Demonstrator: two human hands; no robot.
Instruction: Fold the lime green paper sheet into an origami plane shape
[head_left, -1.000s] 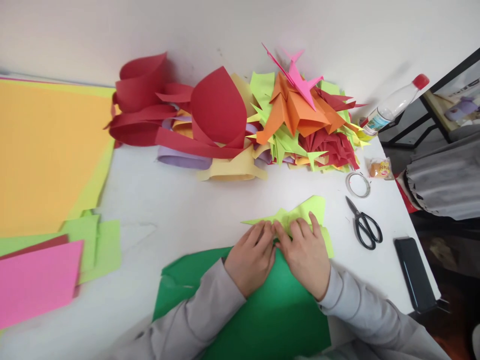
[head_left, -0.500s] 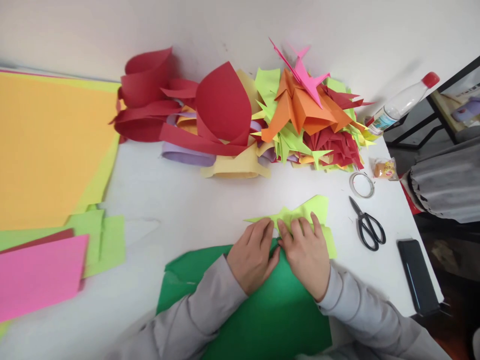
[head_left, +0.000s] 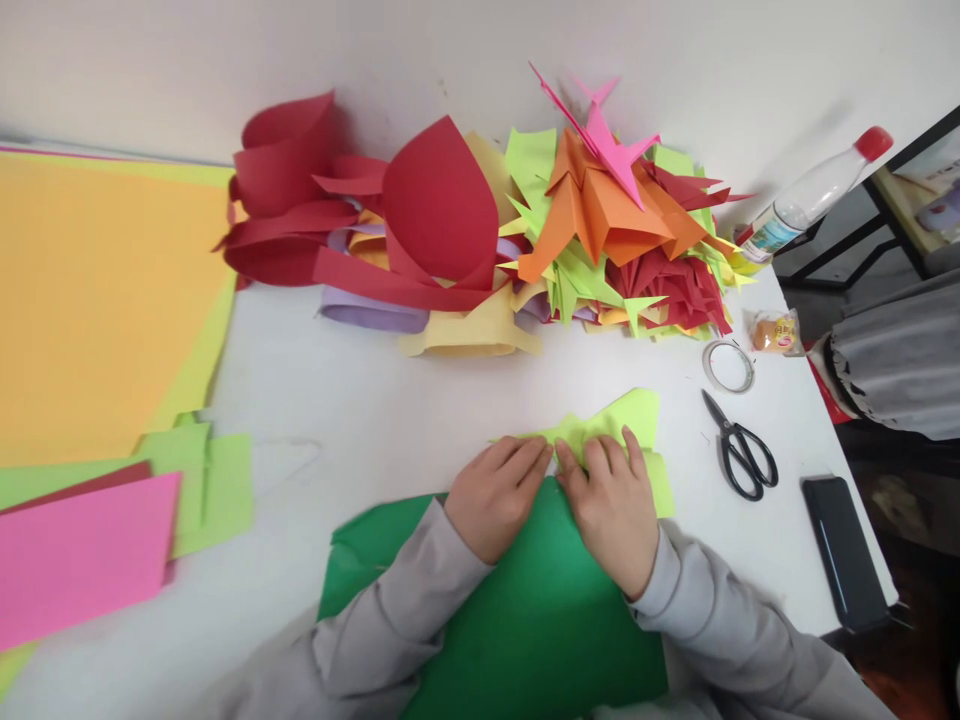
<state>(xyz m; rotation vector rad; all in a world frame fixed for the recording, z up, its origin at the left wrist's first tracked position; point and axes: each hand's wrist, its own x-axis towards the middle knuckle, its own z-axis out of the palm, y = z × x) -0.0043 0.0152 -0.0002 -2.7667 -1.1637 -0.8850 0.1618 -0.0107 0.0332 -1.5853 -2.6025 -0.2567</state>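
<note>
A lime-green folded paper (head_left: 634, 412) lies on the table just beyond a dark green sheet (head_left: 555, 600). My left hand (head_left: 499, 495) is closed at the paper's narrow left end, its fingertips pinched together there and covering most of the point. My right hand (head_left: 613, 505) bends its fingers down onto the middle of the same paper, gripping it against the table, with the little finger raised a bit apart. Both sets of fingertips nearly meet. What the thumbs do underneath is partly hidden.
Red paper loops (head_left: 442, 210) and a heap of folded paper with an orange piece (head_left: 600, 205) line the wall. Black scissors (head_left: 742, 450), a tape roll (head_left: 729, 367), a wrapped snack (head_left: 776, 332), a phone (head_left: 844, 550) and a bottle (head_left: 817, 195) lie right. Coloured sheets (head_left: 105, 310) lie left.
My left hand has shifted slightly, its thumb tucking in from the dark green sheet's edge toward the fingers. My right hand keeps its place on the lime-green paper. The view has shifted a little.
</note>
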